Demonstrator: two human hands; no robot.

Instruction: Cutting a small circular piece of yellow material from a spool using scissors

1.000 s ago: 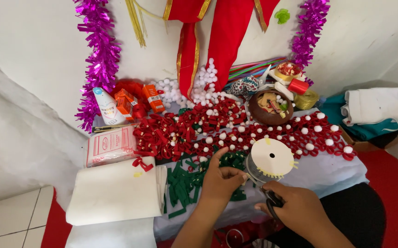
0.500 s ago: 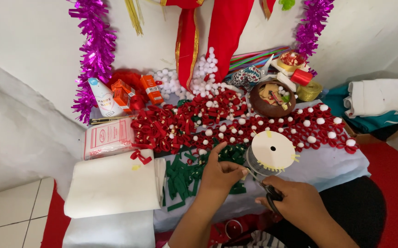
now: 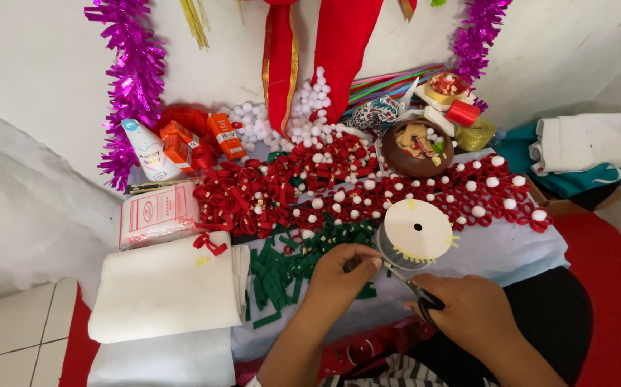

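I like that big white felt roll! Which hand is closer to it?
Left. The left hand is just right of the felt roll, over the green ribbon bits. The right hand, holding scissors, is farther right.

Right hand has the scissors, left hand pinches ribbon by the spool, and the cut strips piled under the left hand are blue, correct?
Not quite: the cut strips are green, not blue, as the head view shows. The rest holds: the right hand has the scissors, and the left hand pinches ribbon by the spool.
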